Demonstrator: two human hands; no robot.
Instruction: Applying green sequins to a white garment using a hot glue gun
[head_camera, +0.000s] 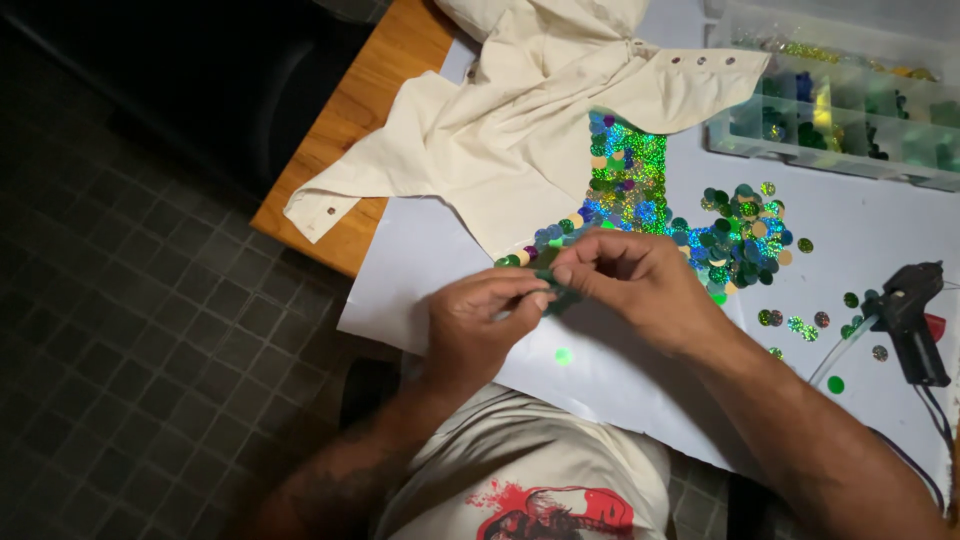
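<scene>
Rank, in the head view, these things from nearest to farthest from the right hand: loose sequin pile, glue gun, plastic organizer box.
From the right hand:
1. Loose sequin pile, just to its right on the white sheet.
2. Glue gun, farther right, near the edge.
3. Plastic organizer box, at the top right corner.

From my hands (560, 290), bare white paper (600, 375) lies open at 6 o'clock; sequin pile (742, 235) crowds 2 o'clock, glue gun (912, 315) blocks 3 o'clock, cream garment (510, 130) fills 12 o'clock.
</scene>
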